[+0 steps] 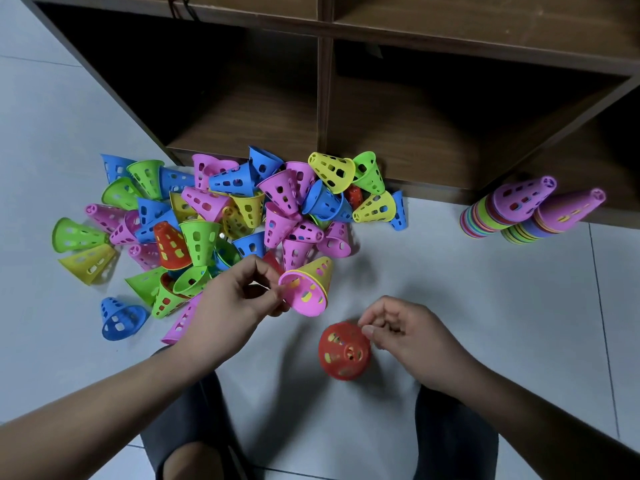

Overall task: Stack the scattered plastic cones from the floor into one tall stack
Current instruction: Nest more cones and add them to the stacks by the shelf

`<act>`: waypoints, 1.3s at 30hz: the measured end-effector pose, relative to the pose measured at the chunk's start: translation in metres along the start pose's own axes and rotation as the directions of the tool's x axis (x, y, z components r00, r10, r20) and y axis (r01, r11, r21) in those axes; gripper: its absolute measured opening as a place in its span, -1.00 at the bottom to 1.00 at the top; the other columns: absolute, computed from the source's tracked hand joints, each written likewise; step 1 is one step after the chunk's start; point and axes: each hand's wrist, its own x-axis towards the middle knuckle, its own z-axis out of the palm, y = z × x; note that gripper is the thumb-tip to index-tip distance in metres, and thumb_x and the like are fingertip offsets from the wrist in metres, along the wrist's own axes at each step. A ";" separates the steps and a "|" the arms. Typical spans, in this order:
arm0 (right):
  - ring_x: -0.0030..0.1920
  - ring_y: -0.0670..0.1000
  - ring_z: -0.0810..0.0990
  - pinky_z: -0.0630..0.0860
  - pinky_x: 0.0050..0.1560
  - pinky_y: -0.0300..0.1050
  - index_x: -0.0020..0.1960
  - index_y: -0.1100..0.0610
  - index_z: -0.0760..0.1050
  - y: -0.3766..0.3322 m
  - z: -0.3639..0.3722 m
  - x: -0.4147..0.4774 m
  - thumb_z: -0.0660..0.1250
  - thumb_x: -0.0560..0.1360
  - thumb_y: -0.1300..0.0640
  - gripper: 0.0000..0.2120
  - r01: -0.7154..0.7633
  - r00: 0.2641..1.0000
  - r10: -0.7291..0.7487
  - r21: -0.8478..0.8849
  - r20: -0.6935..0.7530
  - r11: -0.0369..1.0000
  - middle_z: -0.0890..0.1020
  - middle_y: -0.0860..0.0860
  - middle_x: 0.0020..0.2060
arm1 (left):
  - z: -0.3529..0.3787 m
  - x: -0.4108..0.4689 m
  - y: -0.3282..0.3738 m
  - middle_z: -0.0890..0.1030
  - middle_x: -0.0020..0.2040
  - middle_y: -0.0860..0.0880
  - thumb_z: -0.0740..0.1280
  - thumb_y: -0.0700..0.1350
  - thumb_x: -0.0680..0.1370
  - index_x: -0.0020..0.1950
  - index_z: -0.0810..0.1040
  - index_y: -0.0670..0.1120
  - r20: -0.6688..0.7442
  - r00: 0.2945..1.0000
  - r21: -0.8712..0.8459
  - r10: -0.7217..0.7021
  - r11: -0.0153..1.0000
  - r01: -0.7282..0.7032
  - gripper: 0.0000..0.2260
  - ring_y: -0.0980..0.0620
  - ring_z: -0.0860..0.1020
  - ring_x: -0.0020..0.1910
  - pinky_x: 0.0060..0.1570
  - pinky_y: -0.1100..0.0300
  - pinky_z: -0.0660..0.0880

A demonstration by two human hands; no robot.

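Note:
A heap of perforated plastic cones (225, 216) in pink, blue, green, yellow and red lies scattered on the floor in front of a shelf. My left hand (239, 296) pinches the rim of a pink cone (306, 296) that has a yellow cone nested over it, tilted just above the floor. My right hand (405, 332) pinches the edge of a red cone (344, 351), seen from its tip, with other colours showing through its holes. Two tall multicoloured stacks topped with pink cones (519, 206) stand at the right.
A dark wooden shelf unit (325, 98) with open compartments runs along the back. The floor is pale tile (450, 271). My knees in dark trousers (450, 434) show at the bottom edge. A lone blue cone (121, 318) lies at the left.

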 end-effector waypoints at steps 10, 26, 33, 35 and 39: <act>-0.21 -0.08 0.58 0.51 -0.07 -0.15 0.00 0.02 0.62 -0.012 0.003 0.000 0.37 0.67 0.03 -0.88 0.025 0.997 -0.030 -0.063 -0.072 0.998 0.66 -0.10 -0.22 | 0.017 -0.010 -0.002 0.69 -0.18 -0.05 0.54 -0.24 0.56 -0.02 0.62 -0.05 0.107 0.961 0.071 0.256 0.962 -0.264 -0.86 -0.10 0.67 -0.21 -0.16 -0.02 0.61; 0.09 -0.08 0.59 0.42 -0.03 -0.32 0.33 -0.16 0.55 -0.023 0.006 -0.027 0.57 0.48 -0.16 -0.54 0.315 0.949 -0.288 -0.396 0.128 0.863 0.51 -0.17 0.15 | 0.029 -0.025 -0.023 0.54 0.13 0.13 0.50 -0.31 0.53 0.07 0.64 -0.01 0.422 0.787 0.259 0.449 0.772 -0.580 -0.76 0.09 0.61 0.06 0.06 0.14 0.58; 0.02 -0.02 0.60 0.46 -0.07 -0.27 0.29 -0.16 0.57 -0.016 -0.001 -0.017 0.56 0.48 -0.20 -0.57 0.292 0.956 -0.263 -0.383 0.127 0.876 0.53 -0.17 0.14 | 0.017 -0.010 -0.040 0.55 0.14 0.21 0.46 -0.27 0.50 0.19 0.58 0.08 0.436 0.824 0.371 0.361 0.762 -0.531 -0.65 0.19 0.58 0.11 0.08 0.18 0.55; -0.01 0.00 0.62 0.53 -0.11 -0.16 0.24 -0.13 0.59 -0.017 -0.006 -0.007 0.53 0.53 -0.14 -0.68 0.283 0.959 -0.271 -0.350 0.085 0.893 0.57 -0.15 0.10 | 0.011 -0.001 -0.041 0.56 0.12 0.19 0.48 -0.25 0.51 0.19 0.58 0.08 0.404 0.841 0.401 0.360 0.757 -0.517 -0.67 0.19 0.58 0.10 0.07 0.19 0.54; -0.09 0.01 0.63 0.60 -0.03 -0.01 0.16 -0.06 0.62 0.002 -0.026 0.037 0.47 0.60 0.04 -0.85 0.234 0.959 -0.275 -0.350 -0.071 0.907 0.60 -0.13 0.03 | -0.001 0.025 -0.036 0.58 0.09 0.18 0.50 -0.20 0.53 0.18 0.57 0.09 0.343 0.856 0.461 0.388 0.724 -0.513 -0.70 0.20 0.59 0.07 0.02 0.24 0.53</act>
